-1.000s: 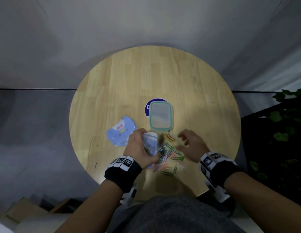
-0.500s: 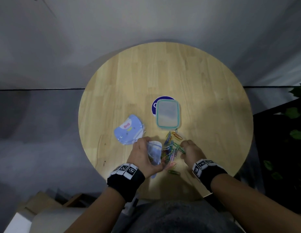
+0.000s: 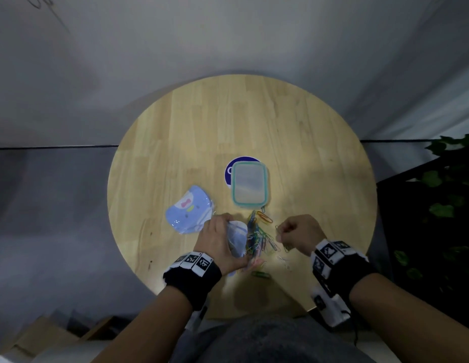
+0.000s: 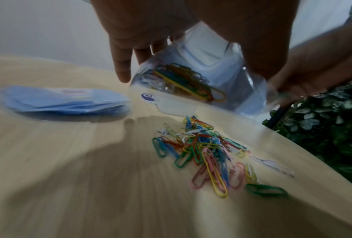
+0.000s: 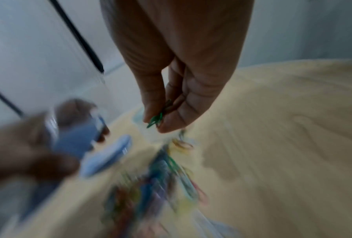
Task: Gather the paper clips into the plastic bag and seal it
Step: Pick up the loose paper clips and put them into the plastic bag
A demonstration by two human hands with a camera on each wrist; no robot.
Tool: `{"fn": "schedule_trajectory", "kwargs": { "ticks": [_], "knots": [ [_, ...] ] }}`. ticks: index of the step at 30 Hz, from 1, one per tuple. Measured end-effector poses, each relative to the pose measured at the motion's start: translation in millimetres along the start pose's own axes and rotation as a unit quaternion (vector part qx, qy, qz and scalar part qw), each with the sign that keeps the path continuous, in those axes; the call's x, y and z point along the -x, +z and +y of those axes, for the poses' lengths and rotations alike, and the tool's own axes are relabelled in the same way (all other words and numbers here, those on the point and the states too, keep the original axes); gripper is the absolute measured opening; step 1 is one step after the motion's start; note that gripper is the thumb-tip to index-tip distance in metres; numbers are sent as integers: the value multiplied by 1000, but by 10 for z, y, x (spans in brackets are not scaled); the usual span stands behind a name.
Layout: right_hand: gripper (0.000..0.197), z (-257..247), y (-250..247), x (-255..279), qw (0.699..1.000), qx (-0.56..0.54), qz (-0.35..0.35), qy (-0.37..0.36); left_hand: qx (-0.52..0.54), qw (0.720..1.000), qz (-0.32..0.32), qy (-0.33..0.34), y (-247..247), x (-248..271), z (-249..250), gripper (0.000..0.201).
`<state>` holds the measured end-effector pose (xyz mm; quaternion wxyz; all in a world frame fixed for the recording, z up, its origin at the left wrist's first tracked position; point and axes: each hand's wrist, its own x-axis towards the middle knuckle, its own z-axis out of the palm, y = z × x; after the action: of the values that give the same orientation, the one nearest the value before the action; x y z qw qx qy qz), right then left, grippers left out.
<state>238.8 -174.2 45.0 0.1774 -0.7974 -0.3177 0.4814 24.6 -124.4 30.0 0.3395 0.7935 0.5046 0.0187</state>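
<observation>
My left hand grips a clear plastic bag above the table's near edge; the left wrist view shows the bag with several coloured paper clips inside it. A loose pile of coloured paper clips lies on the wood just right of the bag, also seen in the left wrist view as the pile. My right hand is lifted right of the pile and pinches a few clips; the right wrist view shows a green clip between thumb and fingertips.
A stack of blue printed bags lies left of my left hand. A clear lidded box with a teal rim sits on a dark blue round sticker behind the pile. The round wooden table ends near my body; green foliage stands right.
My right hand closed over the pile, then lifted up and to the right with a few clips pinched. My left hand kept holding the bag in about the same place.
</observation>
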Motion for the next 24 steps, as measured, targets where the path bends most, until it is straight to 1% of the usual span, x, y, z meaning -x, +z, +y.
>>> {"fn": "schedule_trajectory", "kwargs": {
  "ticks": [2, 4, 6, 7, 8, 10, 11, 13, 15, 16, 18, 19, 20, 22, 23, 24],
  "knots": [
    [15, -227, -75, 66, 990, -144, 1, 2, -1, 1000, 0, 10, 12, -28, 82, 95],
    [18, -467, -81, 96, 965, -261, 23, -4, 2, 1000, 19, 15, 25, -45, 171, 93],
    [20, -658, -38, 119, 947, -317, 52, -21, 5, 998, 51, 20, 31, -65, 258, 94],
    [20, -718, 2, 132, 947, -314, 67, -31, 9, 998, 66, 20, 22, -75, 302, 95],
    [19, -746, 49, 145, 953, -287, 84, -44, 17, 997, 79, 18, 13, -90, 340, 96],
    [16, -771, 138, 187, 972, -186, 117, -80, 36, 994, 100, 19, -28, -121, 404, 94],
    [14, -785, 166, 222, 978, -136, 120, -99, 42, 993, 106, 19, -50, -133, 423, 92],
    [15, -810, 181, 290, 986, -47, 96, -129, 46, 993, 110, 19, -75, -150, 422, 89],
    [19, -850, 157, 374, 989, 17, 55, -140, 34, 993, 109, 28, -61, -152, 376, 87],
    [15, -869, 141, 414, 987, 40, 40, -153, 30, 993, 109, 33, -51, -146, 351, 88],
    [8, -897, 93, 453, 980, 69, 44, -182, 31, 993, 105, 36, -60, -127, 324, 90],
    [10, -872, 66, 417, 978, 71, 63, -185, 35, 993, 104, 32, -74, -114, 319, 91],
    [13, -823, 29, 352, 980, 59, 83, -172, 38, 994, 104, 25, -88, -101, 315, 91],
    [13, -629, -24, 118, 986, 31, 114, -120, 32, 994, 101, 11, -105, -65, 282, 90],
    [12, -510, -34, -13, 988, 52, 117, -92, 27, 995, 99, 6, -105, -43, 252, 89],
    [16, -387, -27, -137, 987, 101, 105, -63, 23, 995, 95, -1, -102, -20, 213, 89]
  ]
}}
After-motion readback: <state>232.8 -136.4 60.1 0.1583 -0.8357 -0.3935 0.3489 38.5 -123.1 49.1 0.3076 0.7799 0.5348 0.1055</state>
